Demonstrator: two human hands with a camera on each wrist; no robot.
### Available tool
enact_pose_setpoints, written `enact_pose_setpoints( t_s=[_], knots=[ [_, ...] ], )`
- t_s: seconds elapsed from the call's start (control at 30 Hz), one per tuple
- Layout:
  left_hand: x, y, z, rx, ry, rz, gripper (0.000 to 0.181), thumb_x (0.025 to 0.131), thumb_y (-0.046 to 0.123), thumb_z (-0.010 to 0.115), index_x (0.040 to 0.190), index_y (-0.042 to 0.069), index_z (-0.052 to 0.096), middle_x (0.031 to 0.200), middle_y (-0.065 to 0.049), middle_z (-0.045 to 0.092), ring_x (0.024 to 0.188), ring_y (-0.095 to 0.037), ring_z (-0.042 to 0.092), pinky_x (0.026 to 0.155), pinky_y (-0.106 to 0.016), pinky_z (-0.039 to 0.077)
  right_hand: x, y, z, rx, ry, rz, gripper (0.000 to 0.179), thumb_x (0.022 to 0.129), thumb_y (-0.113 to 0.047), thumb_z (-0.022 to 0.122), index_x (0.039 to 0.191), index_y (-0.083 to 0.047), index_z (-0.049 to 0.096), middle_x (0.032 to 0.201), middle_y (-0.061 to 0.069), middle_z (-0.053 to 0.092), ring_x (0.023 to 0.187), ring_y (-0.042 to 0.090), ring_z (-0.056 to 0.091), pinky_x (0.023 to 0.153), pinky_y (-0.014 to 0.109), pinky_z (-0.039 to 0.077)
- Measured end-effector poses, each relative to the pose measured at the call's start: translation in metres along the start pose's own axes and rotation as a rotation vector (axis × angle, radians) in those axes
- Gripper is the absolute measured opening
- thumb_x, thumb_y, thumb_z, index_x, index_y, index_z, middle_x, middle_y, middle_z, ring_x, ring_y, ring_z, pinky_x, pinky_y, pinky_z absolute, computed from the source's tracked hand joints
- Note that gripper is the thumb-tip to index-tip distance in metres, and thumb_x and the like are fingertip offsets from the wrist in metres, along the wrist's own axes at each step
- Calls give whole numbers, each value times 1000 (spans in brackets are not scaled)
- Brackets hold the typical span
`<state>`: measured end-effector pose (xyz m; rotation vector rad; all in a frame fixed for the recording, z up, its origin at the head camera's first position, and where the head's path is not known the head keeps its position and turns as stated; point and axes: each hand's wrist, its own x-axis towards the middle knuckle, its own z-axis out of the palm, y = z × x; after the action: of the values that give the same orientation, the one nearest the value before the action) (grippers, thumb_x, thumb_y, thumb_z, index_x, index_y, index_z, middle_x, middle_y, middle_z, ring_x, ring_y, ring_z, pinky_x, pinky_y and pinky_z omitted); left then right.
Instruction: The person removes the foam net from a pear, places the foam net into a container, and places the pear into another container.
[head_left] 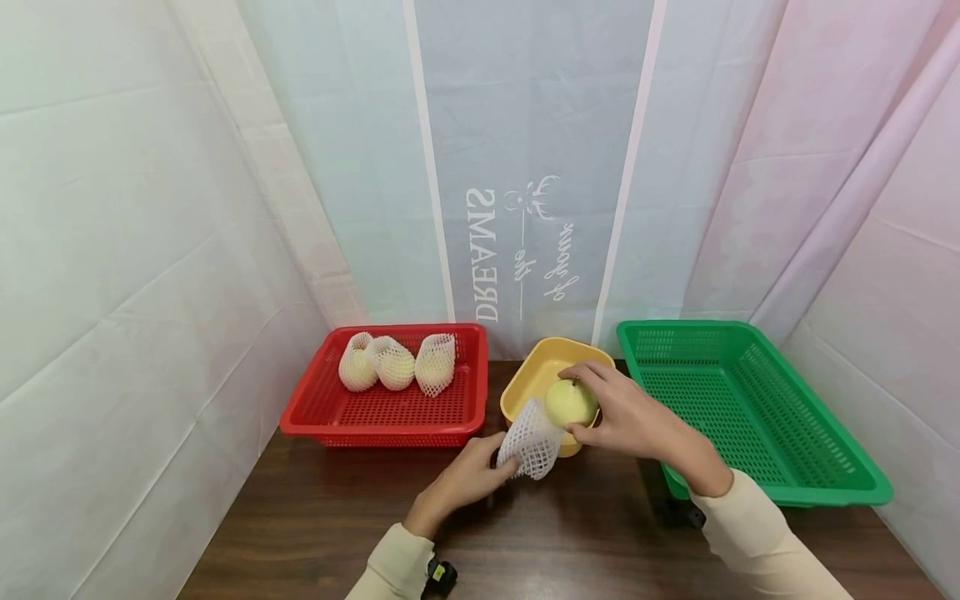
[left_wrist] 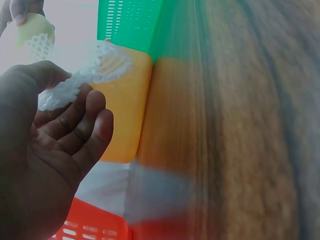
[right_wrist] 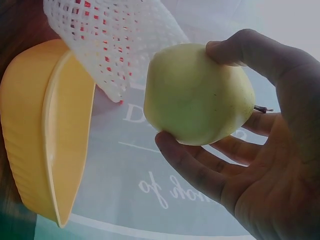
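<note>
My right hand (head_left: 626, 412) grips a pale green apple (head_left: 567, 405) with thumb and fingers on opposite sides; its short dark stem (right_wrist: 263, 108) points toward the palm in the right wrist view. White foam fruit netting (head_left: 534, 446) is pinched between thumb and fingers of my left hand (head_left: 468, 475). In the right wrist view the netting (right_wrist: 117, 40) hangs beside the apple, its mesh baggy; whether the two touch I cannot tell. Both hands are over the front of a yellow bin (head_left: 536, 375), and the apple hides part of it.
A red basket (head_left: 375, 421) on the left holds three net-wrapped fruits (head_left: 395, 364). To the right a green basket (head_left: 705, 417) stands on the dark wooden table (head_left: 315, 517). Behind them hangs a printed curtain (head_left: 517, 125).
</note>
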<state>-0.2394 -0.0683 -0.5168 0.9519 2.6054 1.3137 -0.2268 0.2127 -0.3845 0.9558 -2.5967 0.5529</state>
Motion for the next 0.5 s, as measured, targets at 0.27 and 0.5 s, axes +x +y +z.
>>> enact_pose_setpoints(
  t_s=[0.27,0.5],
  knots=[
    [4,6,1,-10,59,6,25,103,19,66,126,11,70,102,2,74,83,-2,60,77,-21,53,1,6,-1,18,-9,26,67,80,-23,91,137,-6,61,133,14,62,106,22,63,83,40,59],
    [7,11,4,-54,105,15,29,104,20,66,131,10,69,113,-2,78,92,-2,66,83,-23,56,2,12,-3,32,-12,42,66,80,-22,91,136,-4,61,138,16,61,108,25,64,82,40,59]
  ],
)
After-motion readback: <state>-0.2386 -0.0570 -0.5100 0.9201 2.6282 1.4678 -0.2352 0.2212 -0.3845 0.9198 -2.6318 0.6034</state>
